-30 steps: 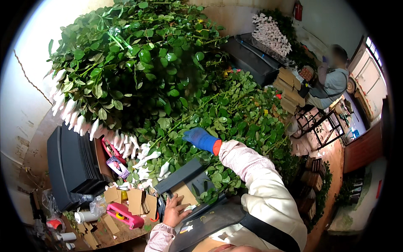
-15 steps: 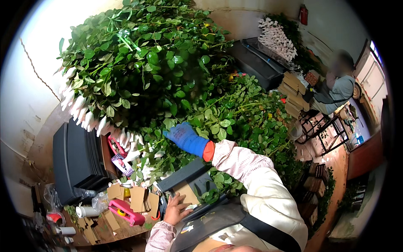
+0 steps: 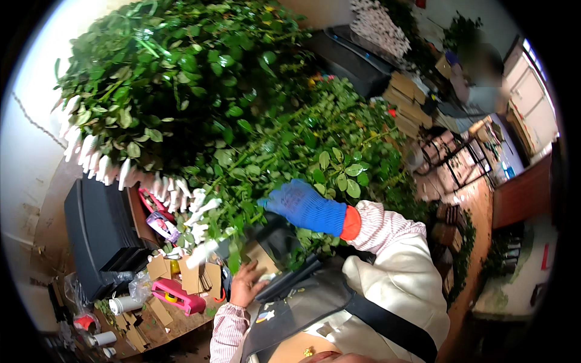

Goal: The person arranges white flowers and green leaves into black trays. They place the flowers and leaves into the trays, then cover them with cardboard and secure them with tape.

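My right hand [image 3: 299, 204], in a blue knitted glove with an orange cuff, is closed round a leafy rose stem [image 3: 235, 257]. The stem's white-covered head [image 3: 203, 254], blurred by motion, points left above the work table. My bare left hand [image 3: 247, 283] lies with fingers stretched out on a piece of brown cardboard [image 3: 261, 259]. That cardboard sits on a dark grey sheet-like holder [image 3: 281, 239] in front of my apron. Just beyond the glove spreads a heap of green rose stems [image 3: 339, 151]. The glove hides the gripped part of the stem.
A taller pile of roses [image 3: 181, 72] with white-covered heads rises at the far left. Stacked dark grey sheets [image 3: 100, 230] lean below it. On the table are a pink tape dispenser [image 3: 178, 296], cut cardboard [image 3: 193, 275] and a white roll [image 3: 127, 304]. A co-worker [image 3: 478, 91] is at far right.
My right hand has drawn back from the heap toward me and right, bringing a stem over the holder. My left hand stays on the cardboard. The co-worker has raised a gloved hand.
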Demonstrator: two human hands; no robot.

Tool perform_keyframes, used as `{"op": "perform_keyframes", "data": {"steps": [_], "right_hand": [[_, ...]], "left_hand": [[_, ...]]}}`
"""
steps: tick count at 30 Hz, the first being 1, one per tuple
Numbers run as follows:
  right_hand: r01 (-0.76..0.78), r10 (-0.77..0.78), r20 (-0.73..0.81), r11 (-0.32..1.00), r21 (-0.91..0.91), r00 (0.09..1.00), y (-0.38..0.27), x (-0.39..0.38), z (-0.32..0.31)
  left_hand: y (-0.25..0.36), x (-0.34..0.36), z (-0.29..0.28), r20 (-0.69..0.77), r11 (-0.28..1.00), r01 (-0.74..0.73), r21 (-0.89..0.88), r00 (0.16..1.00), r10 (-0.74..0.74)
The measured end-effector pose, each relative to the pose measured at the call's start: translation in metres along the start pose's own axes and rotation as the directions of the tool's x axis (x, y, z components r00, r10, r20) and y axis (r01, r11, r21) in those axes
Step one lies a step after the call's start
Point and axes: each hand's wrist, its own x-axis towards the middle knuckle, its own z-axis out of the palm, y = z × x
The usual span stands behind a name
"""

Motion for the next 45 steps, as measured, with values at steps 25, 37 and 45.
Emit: {"op": "perform_keyframes", "data": {"steps": [25, 37, 45], "right_hand": [[-0.049, -0.051, 0.404, 0.972, 0.232, 0.913, 0.013, -0.062, 0.155], [0.353, -0.198, -0.717, 0.933, 0.071, 0.668, 0.062, 0.165, -0.139], [-0.146, -0.127, -0.834, 0.960, -0.240, 0.536, 0.084, 0.348, -0.213]], "left_hand": [[-0.015, -0.002, 0.011, -0.044, 0.996, -0.057, 0.070, 0.997, 0.060], [-0.018, -0.003, 0.010, 0.009, 0.989, -0.057, 0.138, 0.998, 0.056], [-0.024, -0.001, 0.016, 0.026, 0.994, -0.060, 0.096, 0.998, 0.058]]}}
